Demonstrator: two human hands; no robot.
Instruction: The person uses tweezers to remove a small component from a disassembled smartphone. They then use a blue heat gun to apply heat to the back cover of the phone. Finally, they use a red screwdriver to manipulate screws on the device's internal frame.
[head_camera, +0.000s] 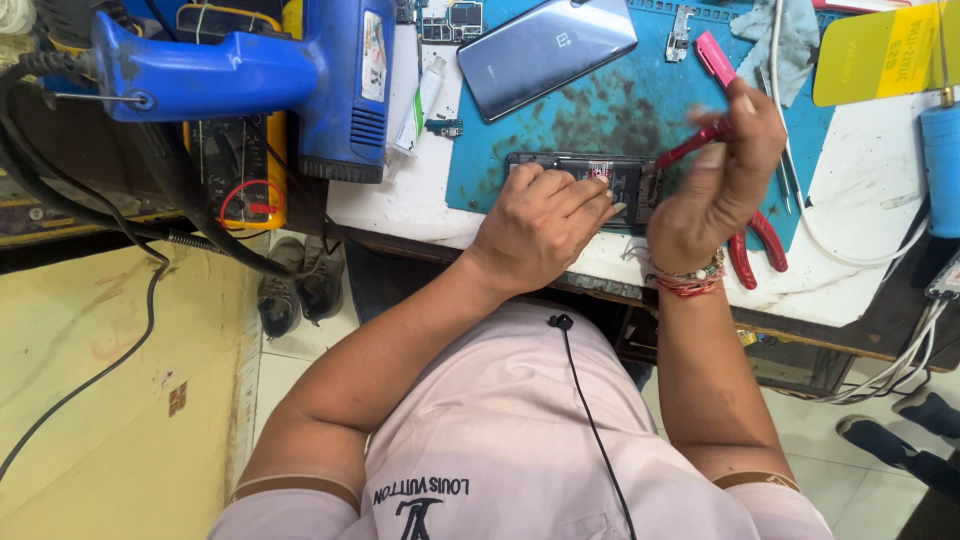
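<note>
While pinned flat under left hand (540, 222) fingertips on stained blue work mat (640, 120), opened dark phone body (585, 185) runs left-right; right hand (722, 170), pinching slim red tool (690, 146), hovers nearer its right end.

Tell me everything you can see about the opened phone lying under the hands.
The opened phone lies flat on the stained blue mat near the table's front edge, long side across the view. Its back is off, showing dark insides within a black frame. The left hand rests fingers on its left half, covering much of it. The right hand hovers over its right end, holding a thin red tool angled toward it. Finer parts are too blurred to tell.
</note>
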